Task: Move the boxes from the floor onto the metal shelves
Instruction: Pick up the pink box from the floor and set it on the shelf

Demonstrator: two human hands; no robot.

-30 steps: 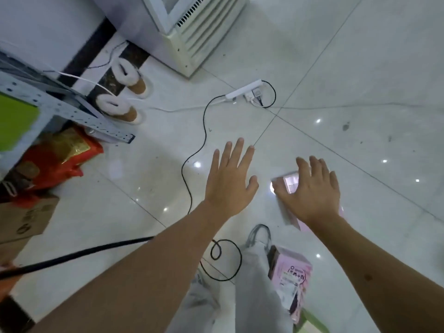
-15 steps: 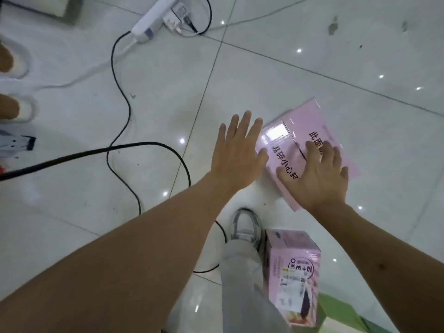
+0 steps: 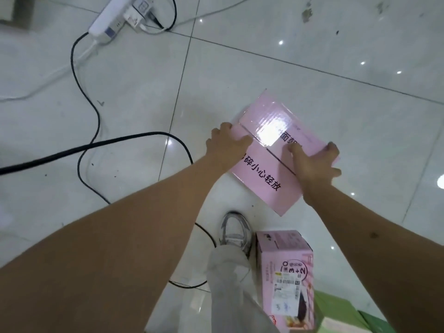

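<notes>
Both hands now clamp the pink box (image 3: pixel 269 155) on the floor — left hand (image 3: pixel 225 146) curled at nine o'clock, right hand (image 3: pixel 314 164) at three; stiff cardboard, likely light, possibly fragile — hold opposite edges.

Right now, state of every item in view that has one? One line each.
flat pink box: on the floor, closed, gripped at both sides.
left hand: grip curled on the box's left edge.
right hand: grip curled over its right edge.
printed pink box: on the floor by the shoe, closed, untouched.
power strip: on the floor, plugs inserted.
</notes>
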